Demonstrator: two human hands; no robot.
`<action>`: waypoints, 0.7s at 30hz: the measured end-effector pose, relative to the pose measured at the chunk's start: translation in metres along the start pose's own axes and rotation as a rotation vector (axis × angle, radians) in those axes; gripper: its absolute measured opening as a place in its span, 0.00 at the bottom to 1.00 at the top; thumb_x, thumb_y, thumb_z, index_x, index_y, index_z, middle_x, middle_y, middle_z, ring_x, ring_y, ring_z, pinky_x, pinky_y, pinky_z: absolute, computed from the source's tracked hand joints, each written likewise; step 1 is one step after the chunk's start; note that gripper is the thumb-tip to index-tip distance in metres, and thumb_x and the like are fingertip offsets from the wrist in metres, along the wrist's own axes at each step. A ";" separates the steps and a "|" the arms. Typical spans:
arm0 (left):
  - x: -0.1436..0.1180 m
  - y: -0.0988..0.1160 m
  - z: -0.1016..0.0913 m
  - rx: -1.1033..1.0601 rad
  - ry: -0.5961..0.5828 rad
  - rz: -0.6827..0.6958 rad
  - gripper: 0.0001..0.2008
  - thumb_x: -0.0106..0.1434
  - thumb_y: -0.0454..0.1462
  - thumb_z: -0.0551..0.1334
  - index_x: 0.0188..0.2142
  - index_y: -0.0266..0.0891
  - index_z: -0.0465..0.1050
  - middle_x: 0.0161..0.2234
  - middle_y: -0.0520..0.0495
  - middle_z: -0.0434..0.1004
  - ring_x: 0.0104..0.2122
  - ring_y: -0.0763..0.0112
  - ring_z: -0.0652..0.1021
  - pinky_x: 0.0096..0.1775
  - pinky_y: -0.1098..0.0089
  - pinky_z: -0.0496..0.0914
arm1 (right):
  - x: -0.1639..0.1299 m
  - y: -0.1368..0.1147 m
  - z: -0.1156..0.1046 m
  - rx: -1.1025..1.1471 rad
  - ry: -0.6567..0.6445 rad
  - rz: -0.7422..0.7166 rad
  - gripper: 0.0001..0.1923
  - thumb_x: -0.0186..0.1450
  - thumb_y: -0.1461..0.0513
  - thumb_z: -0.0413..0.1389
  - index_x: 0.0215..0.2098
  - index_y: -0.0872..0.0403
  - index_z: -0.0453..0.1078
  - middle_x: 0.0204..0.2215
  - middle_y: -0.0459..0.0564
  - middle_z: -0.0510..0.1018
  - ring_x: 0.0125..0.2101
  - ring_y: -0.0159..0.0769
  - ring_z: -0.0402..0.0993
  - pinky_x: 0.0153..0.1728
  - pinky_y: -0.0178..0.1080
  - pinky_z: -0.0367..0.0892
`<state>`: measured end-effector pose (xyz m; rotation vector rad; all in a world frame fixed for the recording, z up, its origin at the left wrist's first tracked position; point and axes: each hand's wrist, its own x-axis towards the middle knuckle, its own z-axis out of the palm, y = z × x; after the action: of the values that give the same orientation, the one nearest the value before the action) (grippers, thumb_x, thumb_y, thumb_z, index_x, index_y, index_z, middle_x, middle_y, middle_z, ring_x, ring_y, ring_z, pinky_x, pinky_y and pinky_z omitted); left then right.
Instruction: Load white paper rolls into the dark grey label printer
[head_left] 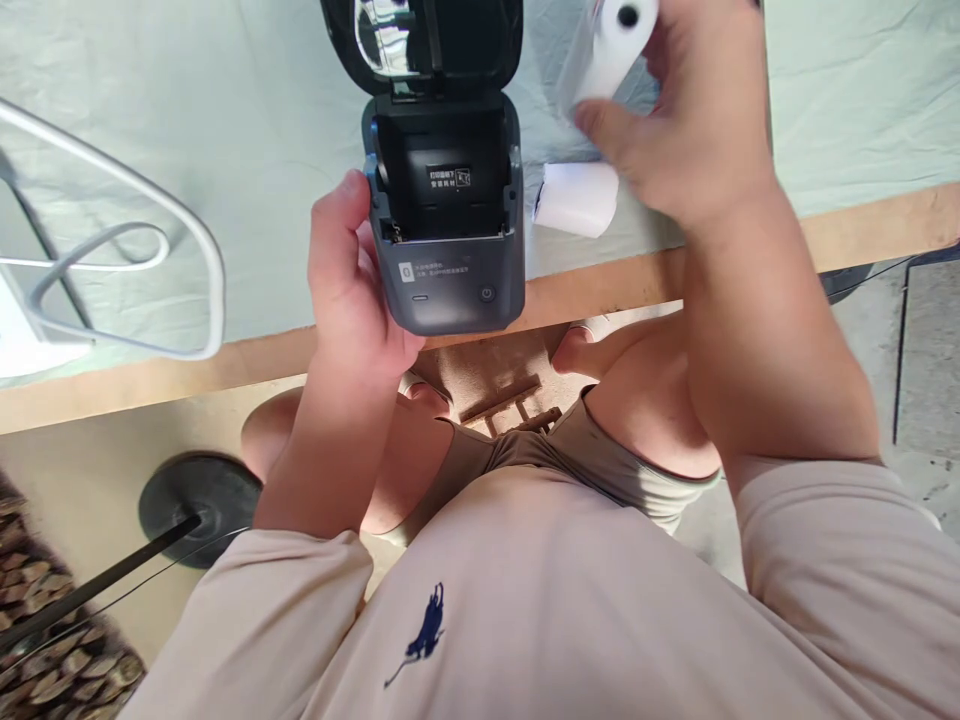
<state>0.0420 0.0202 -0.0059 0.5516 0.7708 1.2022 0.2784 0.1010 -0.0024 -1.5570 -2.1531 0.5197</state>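
My left hand (pixel 356 285) grips a dark grey label printer (pixel 454 285) along its left side and underneath. The printer's glossy black lid (pixel 480 40) is swung up, and its paper bay (pixel 442 190) shows with nothing inside except a small printed label. At the upper right, my right hand (pixel 686 130) holds a white paper roll (pixel 611 50) between thumb and fingers, its dark core hole facing up. Some of the right fingers are hidden behind the roll. Below that hand, a second curled white paper piece (pixel 577 198) lies on the table.
A pale green cloth covers the table (pixel 247 200), whose wooden front edge (pixel 157 380) runs across the view. At the left lie a white cable (pixel 214 280) and part of a white object (pixel 30 330). A black round stand base (pixel 199 500) is on the floor.
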 end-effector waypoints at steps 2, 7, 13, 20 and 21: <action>0.000 0.000 0.000 -0.006 -0.004 0.001 0.16 0.72 0.46 0.55 0.38 0.44 0.79 0.55 0.51 0.81 0.77 0.55 0.48 0.74 0.58 0.62 | -0.003 0.001 -0.002 -0.019 0.104 0.030 0.29 0.58 0.65 0.58 0.59 0.57 0.67 0.50 0.52 0.77 0.46 0.35 0.72 0.54 0.42 0.68; 0.000 -0.002 -0.003 -0.026 0.055 0.005 0.14 0.71 0.46 0.57 0.40 0.42 0.78 0.51 0.47 0.82 0.74 0.53 0.58 0.72 0.57 0.65 | -0.019 -0.019 -0.029 -0.037 0.263 -0.137 0.22 0.63 0.64 0.49 0.52 0.63 0.73 0.48 0.60 0.78 0.45 0.40 0.76 0.47 0.44 0.70; 0.000 -0.001 -0.002 -0.018 0.162 -0.045 0.13 0.68 0.48 0.61 0.42 0.43 0.77 0.47 0.44 0.84 0.71 0.48 0.65 0.67 0.56 0.72 | -0.032 -0.019 -0.019 -0.345 -0.286 -0.308 0.26 0.56 0.58 0.57 0.54 0.43 0.70 0.52 0.51 0.72 0.46 0.45 0.74 0.38 0.45 0.66; 0.002 0.004 0.007 -0.036 -0.010 -0.008 0.19 0.74 0.42 0.50 0.39 0.42 0.79 0.54 0.49 0.82 0.71 0.54 0.66 0.69 0.59 0.70 | -0.033 -0.030 -0.021 -0.166 -0.167 -0.221 0.34 0.57 0.63 0.55 0.62 0.47 0.65 0.48 0.47 0.77 0.41 0.37 0.73 0.39 0.41 0.64; 0.003 0.003 0.007 -0.028 -0.016 0.000 0.19 0.74 0.43 0.50 0.40 0.42 0.79 0.54 0.49 0.82 0.71 0.54 0.66 0.69 0.59 0.70 | -0.035 -0.035 -0.028 -0.083 -0.140 -0.223 0.30 0.60 0.62 0.56 0.62 0.48 0.67 0.49 0.47 0.77 0.45 0.37 0.74 0.45 0.41 0.66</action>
<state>0.0455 0.0237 0.0001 0.5379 0.7393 1.2059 0.2757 0.0582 0.0358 -1.3329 -2.4460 0.4826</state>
